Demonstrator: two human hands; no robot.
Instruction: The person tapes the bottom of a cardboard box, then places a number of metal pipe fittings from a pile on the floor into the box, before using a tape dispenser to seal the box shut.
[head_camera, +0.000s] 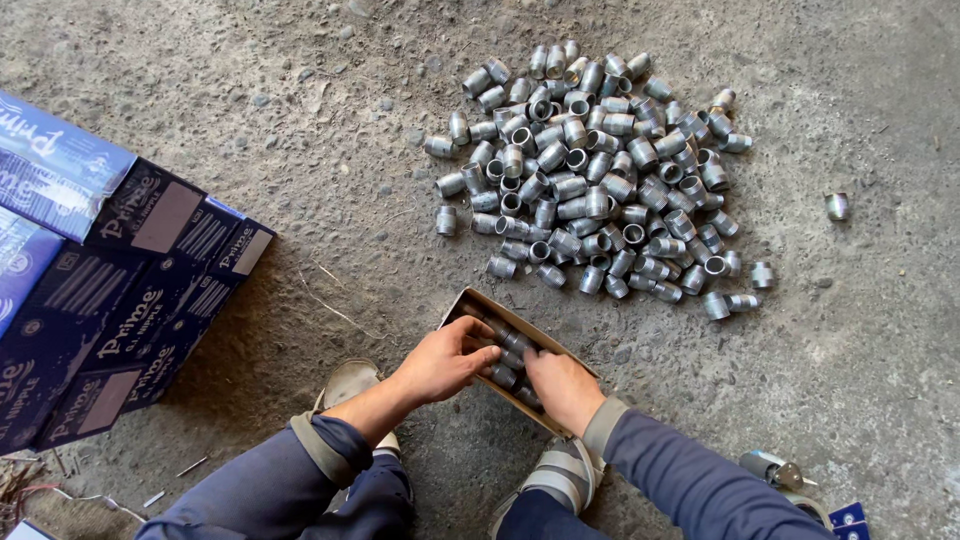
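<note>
- On the concrete floor (250, 150), a small open box (470, 303) lies between the feet.
- Left hand (440, 362) curls its fingers on the fittings (505, 360) inside the box.
- Right hand (563, 388) presses there too; its grip cannot be told.
- A pile (595, 170) of fittings lies just beyond the box.
- Blue cartons (100, 270) stand at left.

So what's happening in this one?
A person crouches on a concrete floor, both hands in a small open cardboard box. The left hand and right hand press on short metal pipe fittings lying in rows inside it. A loose pile of the same fittings lies just beyond, and dark blue cartons are stacked at left.
</note>
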